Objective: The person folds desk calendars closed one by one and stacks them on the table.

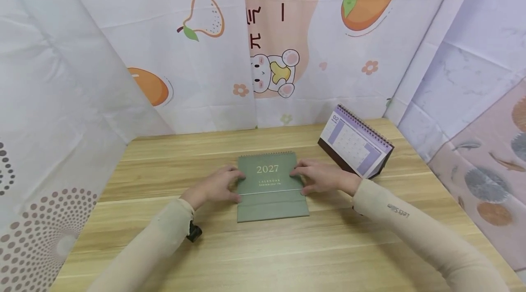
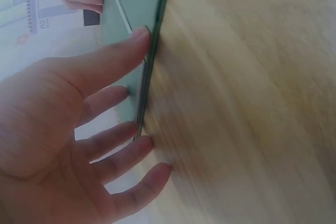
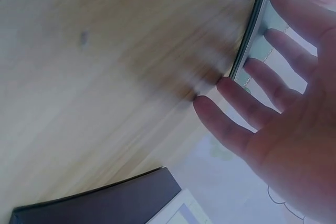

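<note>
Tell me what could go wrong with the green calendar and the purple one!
The green calendar might slip or tilt if picked up now, because the left hand and right hand are only at its side edges. If one hand moves faster than the other, it could twist.

The purple calendar might get bumped or knocked over: it stands up like a little tent, and the right sleeve looks close in front of it.

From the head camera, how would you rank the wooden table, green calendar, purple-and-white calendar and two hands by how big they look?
1. Wooden table
2. Green calendar
3. Purple-and-white calendar
4. Left hand and right hand: too alike to rank.
</note>
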`<state>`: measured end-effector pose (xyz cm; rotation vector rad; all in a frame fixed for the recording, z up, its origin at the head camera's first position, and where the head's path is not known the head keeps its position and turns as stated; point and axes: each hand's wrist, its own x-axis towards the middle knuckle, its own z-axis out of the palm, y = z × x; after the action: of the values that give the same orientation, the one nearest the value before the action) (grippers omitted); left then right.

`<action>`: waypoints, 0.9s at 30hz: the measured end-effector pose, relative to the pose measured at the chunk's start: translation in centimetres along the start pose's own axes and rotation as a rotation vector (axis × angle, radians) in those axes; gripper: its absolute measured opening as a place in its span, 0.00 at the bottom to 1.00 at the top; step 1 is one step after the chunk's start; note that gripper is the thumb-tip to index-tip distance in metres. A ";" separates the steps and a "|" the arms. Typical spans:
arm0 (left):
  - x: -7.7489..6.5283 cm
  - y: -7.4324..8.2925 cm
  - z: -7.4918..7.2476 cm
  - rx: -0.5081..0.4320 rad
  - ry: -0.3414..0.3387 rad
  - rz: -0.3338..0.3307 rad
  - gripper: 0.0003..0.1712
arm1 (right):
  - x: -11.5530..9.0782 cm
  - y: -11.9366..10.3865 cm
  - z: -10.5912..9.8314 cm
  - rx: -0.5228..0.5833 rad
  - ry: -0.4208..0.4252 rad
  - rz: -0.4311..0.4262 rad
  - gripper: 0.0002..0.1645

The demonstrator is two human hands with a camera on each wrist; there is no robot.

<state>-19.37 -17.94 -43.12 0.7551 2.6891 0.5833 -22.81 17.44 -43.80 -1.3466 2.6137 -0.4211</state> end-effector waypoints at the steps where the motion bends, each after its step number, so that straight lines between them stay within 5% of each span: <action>1: 0.0 0.0 0.0 -0.001 0.001 -0.004 0.37 | 0.0 0.0 0.1 -0.001 -0.001 -0.001 0.36; 19: 0.5 0.5 -0.7 0.067 -0.040 -0.005 0.38 | -1.2 -0.5 0.2 -0.001 0.025 0.005 0.31; 27: 1.4 2.4 -2.9 0.118 -0.081 0.000 0.33 | -4.5 -0.5 -2.9 0.134 -0.014 0.053 0.28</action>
<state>-20.54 -16.22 -39.70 0.7916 2.6671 0.3877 -20.60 21.32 -40.82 -1.2313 2.5527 -0.5663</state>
